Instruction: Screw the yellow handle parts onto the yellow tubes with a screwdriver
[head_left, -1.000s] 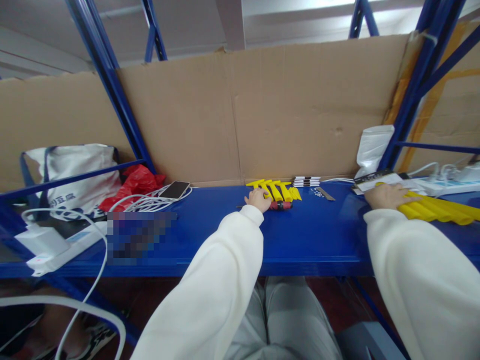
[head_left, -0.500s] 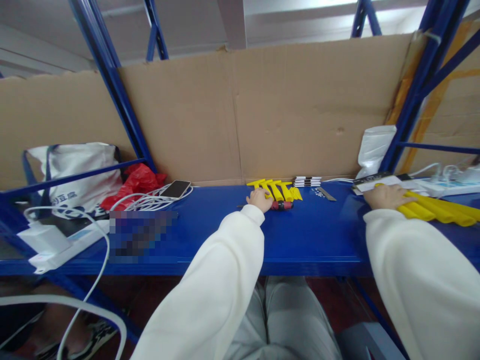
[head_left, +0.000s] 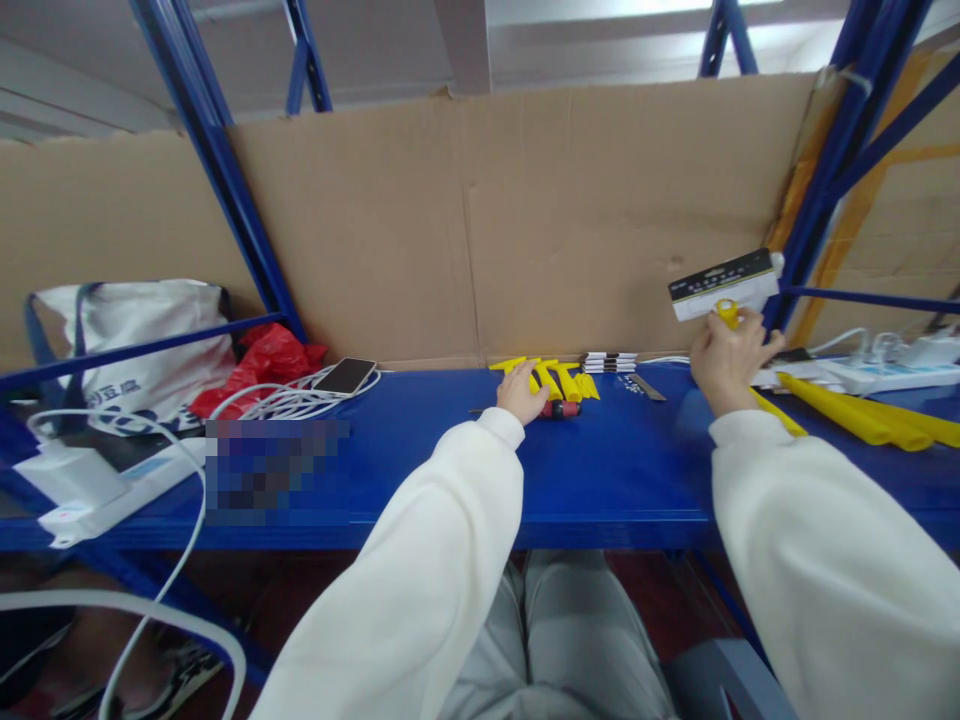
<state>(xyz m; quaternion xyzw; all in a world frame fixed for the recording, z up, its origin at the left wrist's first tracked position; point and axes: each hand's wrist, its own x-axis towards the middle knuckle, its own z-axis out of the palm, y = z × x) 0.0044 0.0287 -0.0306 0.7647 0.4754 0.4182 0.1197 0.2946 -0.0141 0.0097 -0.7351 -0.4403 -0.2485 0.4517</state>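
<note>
My right hand (head_left: 726, 362) is closed around a yellow tube (head_left: 727, 313), whose round end shows above the fingers. A white card with a black header (head_left: 724, 283) is raised and tilted just behind the tube; whether my fingers grip it too is unclear. On the blue shelf my left hand (head_left: 523, 394) lies with fingers extended over several yellow T-shaped pieces (head_left: 568, 382). Beside it rests a red-and-black screwdriver (head_left: 562, 409), partly hidden by the hand. More yellow tubes (head_left: 847, 405) lie right of my right hand.
Stacked small white boxes (head_left: 610, 362), a flat metal strip (head_left: 647, 388) and tiny bits lie near the cardboard back wall (head_left: 585, 220). A phone (head_left: 346, 376), white cables, a red plastic bag (head_left: 266, 365) and power strips (head_left: 120, 500) sit at the sides. Blue posts (head_left: 832, 190) rise behind.
My right hand has risen from the shelf, lifting one yellow tube away from the others. The black-headed card has come up from lying flat. My left hand has stayed almost still.
</note>
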